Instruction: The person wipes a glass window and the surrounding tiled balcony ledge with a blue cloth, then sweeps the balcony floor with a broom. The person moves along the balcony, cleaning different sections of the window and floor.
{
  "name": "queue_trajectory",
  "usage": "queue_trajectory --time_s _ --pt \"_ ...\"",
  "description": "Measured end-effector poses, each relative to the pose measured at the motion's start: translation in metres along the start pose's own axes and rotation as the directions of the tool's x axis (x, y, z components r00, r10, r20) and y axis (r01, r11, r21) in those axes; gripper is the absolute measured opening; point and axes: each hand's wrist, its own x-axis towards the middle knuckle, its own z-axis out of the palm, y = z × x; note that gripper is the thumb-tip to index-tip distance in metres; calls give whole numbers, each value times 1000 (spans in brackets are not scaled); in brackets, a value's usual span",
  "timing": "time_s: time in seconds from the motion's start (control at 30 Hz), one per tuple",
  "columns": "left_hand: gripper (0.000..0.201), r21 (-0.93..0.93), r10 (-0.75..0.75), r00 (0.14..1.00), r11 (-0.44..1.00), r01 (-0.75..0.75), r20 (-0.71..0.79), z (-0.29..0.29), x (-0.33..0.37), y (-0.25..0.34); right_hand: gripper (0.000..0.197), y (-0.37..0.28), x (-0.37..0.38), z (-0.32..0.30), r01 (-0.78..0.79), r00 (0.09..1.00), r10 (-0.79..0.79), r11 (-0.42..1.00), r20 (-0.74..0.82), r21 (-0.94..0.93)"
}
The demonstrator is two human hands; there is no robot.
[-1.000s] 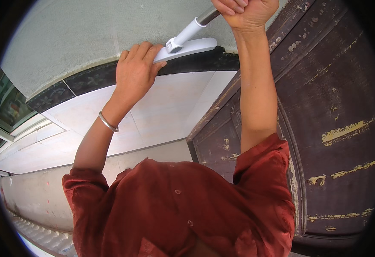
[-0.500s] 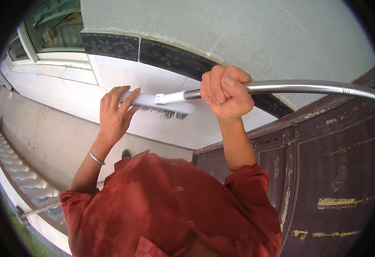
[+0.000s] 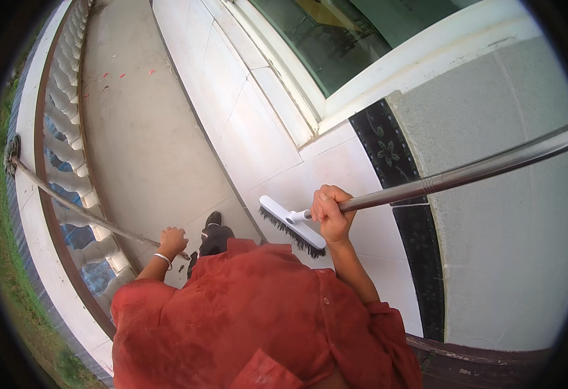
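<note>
My right hand (image 3: 333,212) is closed around the metal pole (image 3: 452,178) of a floor brush, close to its head. The white brush head (image 3: 291,219) with dark bristles hangs in front of the white-tiled lower wall, left of that hand. The pole runs off to the right, past the grey wall. My left hand (image 3: 173,241), with a bracelet at the wrist, is lowered at my left side, its fingers loosely bent and nothing seen in them. A thin wooden stick (image 3: 83,211) passes beneath it; I see no grip on the stick.
The stick leans over a white balustrade (image 3: 70,155) on the left, with grass beyond. A pale walkway floor (image 3: 131,123) with small red scraps runs ahead. On the right are a window (image 3: 336,39), black patterned border tiles (image 3: 387,146) and a grey wall (image 3: 511,194).
My left hand has let go of the brush head and dropped to my side. My view has turned left, from the dark door toward the walkway; the right hand still holds the pole.
</note>
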Motion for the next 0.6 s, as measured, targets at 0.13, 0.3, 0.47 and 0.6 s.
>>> queue_trajectory --time_s 0.13,0.3,0.47,0.6 --pt "35 -186 -109 994 977 106 -10 11 7 -15 34 38 67 33 -102 991 106 994 88 -49" --pt "33 -396 -209 977 902 172 -51 15 15 -32 34 87 145 87 -178 963 192 980 188 -86" --pt "30 -599 -349 929 773 211 -124 21 21 -39 33 152 206 145 -170 905 224 970 363 -174" --pt "29 -734 -462 879 638 234 -121 0 16 -29 31 193 253 195 -208 826 297 951 478 -231"
